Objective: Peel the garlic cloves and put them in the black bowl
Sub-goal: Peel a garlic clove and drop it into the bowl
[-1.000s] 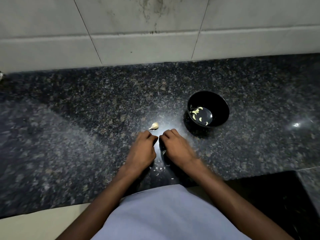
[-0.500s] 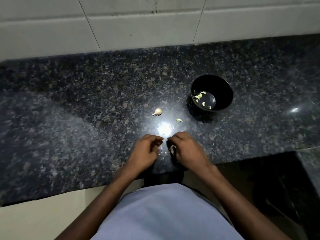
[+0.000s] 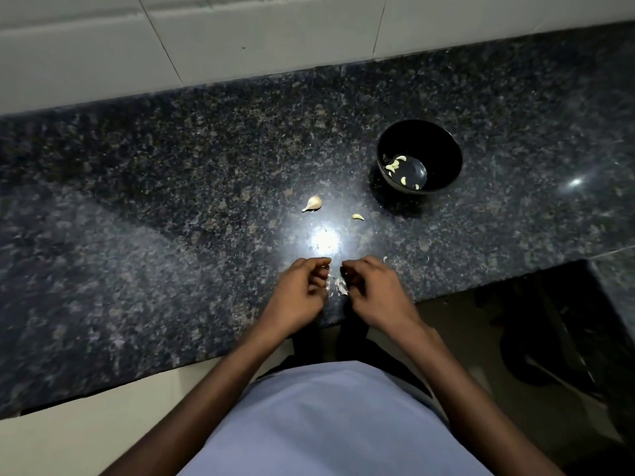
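Now both hands, the left hand [image 3: 298, 293] and the right hand [image 3: 375, 289], have curled fingers near the desk [image 3: 137, 235] edge; whether they hold a clove I cannot tell.

A: The tabletop [image 3: 171, 201] looks like polished granite, dark and speckled, glossy enough to throw back a bright glare just nearer the person than the unpeeled clove [image 3: 313, 203].

B: And the black bowl [image 3: 443, 146], right of that clove?

A: Smooth and shiny, with a sheen on its inner floor; plastic or ceramic, I cannot tell which. The peeled cloves inside [image 3: 395, 163] look pale and slick.

B: The unpeeled clove itself?

A: Dry, papery, matt skin. The flakes of peel [image 3: 338, 286] nearer the person than it look thin and paper-like too.

B: Behind it?

A: A wall of tiles [image 3: 240, 39], smooth, faintly glossy. The shirt [image 3: 326, 424] is soft, matt cloth.
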